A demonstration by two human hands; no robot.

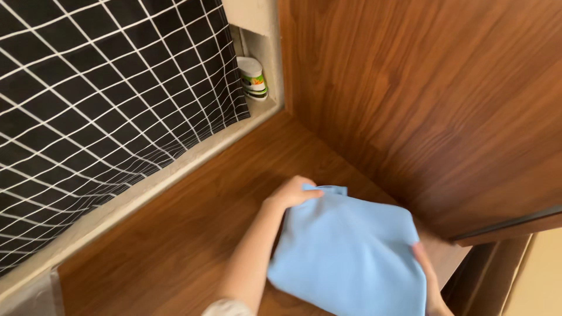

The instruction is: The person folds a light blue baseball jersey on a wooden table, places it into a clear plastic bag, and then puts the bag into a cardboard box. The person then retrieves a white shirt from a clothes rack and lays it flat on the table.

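A person's two bare hands hold a folded light-blue cloth flat on a wooden shelf, seen from above w/ the head camera. Nearest the lens, the right hand grips the cloth's right edge near the shelf's front corner; only its outer side and part of the wrist show, fingers tucked under the fabric, the rest cut off at the frame's bottom. The left hand reaches in from the lower centre, forearm angled up and to the right, wrist bent, fingers curled closed over the cloth's far top-left corner. A bit of pale sleeve shows at the bottom edge. The cloth's lower edge runs out of frame. Behind, a black curtain w/ a white grid hangs along the shelf's left side above a pale ledge. Farthest back, in a narrow niche at the corner, stands a small white container w/ a green-and-orange label, partly hidden by the curtain; its kind is hard to make out. A wood panel fills the right.
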